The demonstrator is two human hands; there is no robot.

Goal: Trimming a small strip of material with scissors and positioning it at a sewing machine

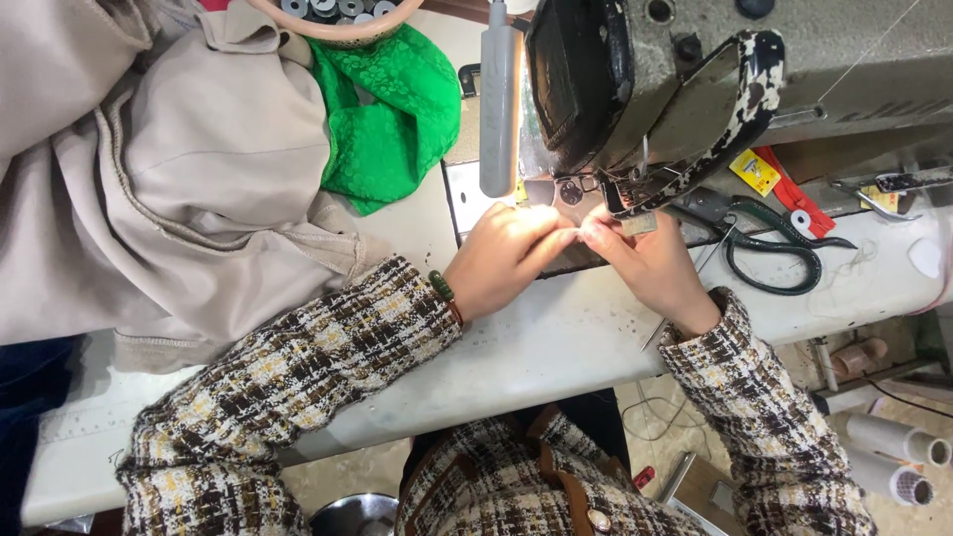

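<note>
- The left hand [504, 256] and the right hand [647, 260] meet fingertip to fingertip on the worktop [556, 342], right under the head of the sewing machine [695, 79].
- Left-hand fingers are pinched together near the needle area; what they grip is too small to tell.
- Right-hand fingers are likewise bunched just below the presser foot; whether they hold anything cannot be told.
- Black-handled scissors [774, 253] lie on the worktop just right of the sewing machine's needle end.
- A beige garment [199, 199] is heaped well left of the sewing machine, with green cloth [392, 119] between them.
</note>
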